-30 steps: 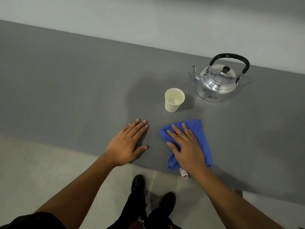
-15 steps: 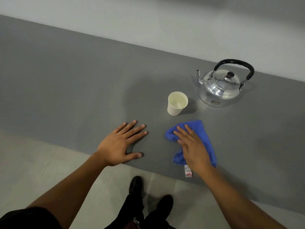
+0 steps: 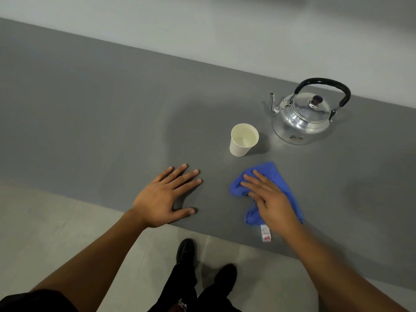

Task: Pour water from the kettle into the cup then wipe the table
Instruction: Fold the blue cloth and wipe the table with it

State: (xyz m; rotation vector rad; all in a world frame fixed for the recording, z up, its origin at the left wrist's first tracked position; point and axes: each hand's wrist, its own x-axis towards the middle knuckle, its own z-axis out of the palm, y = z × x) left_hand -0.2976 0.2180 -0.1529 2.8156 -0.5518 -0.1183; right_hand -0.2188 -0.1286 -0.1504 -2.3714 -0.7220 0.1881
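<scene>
Both of your hands lie palm-down on the grey table (image 3: 90, 113). Your left hand (image 3: 165, 198) rests flat near the front edge, fingers spread, thumb out toward 3 o'clock, gripping nothing. Your right hand (image 3: 269, 199) presses flat on the bunched blue cloth (image 3: 290, 194), fingers extended toward 10 o'clock, not pinching it. From the cloth, the paper cup (image 3: 243, 143) stands upright near 11 o'clock, the metal kettle (image 3: 304, 118) at 1 o'clock.
</scene>
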